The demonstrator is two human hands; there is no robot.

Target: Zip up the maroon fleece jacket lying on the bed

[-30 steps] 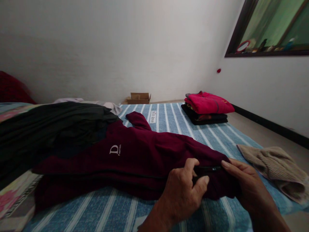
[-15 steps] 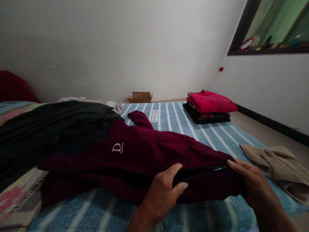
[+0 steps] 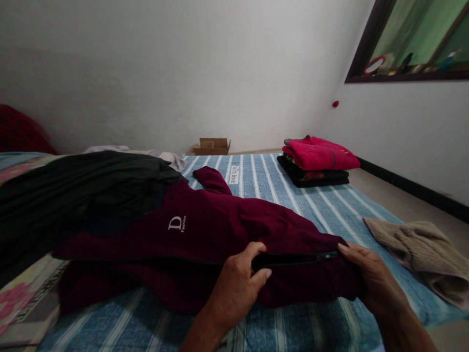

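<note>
A dark maroon zip-up jacket (image 3: 227,217) with a white "D Fashion" print lies spread on the bed, its front zipper parted along much of its length. At the hem end on the right, my right hand (image 3: 377,276) grips the fabric, thumb on top near the zipper's bottom end. The zipper slider (image 3: 327,256) shows just left of that thumb. My left hand (image 3: 238,288) is over the jacket's lower front edge by the zipper opening. Its thumb and index finger are apart with nothing visible between them; the other fingers are hidden.
Dark green clothing (image 3: 84,190) overlaps the jacket's left end. Beyond, a folded pink garment (image 3: 320,152) tops a stack with black cloth below. A beige towel (image 3: 421,249) lies at the bed's right edge. The striped bedsheet (image 3: 264,176) spreads beneath; a cardboard box (image 3: 214,146) stands by the wall.
Both hands have shifted slightly left, and the hem has moved with my right hand. The gap in the zipper between the hands has narrowed.
</note>
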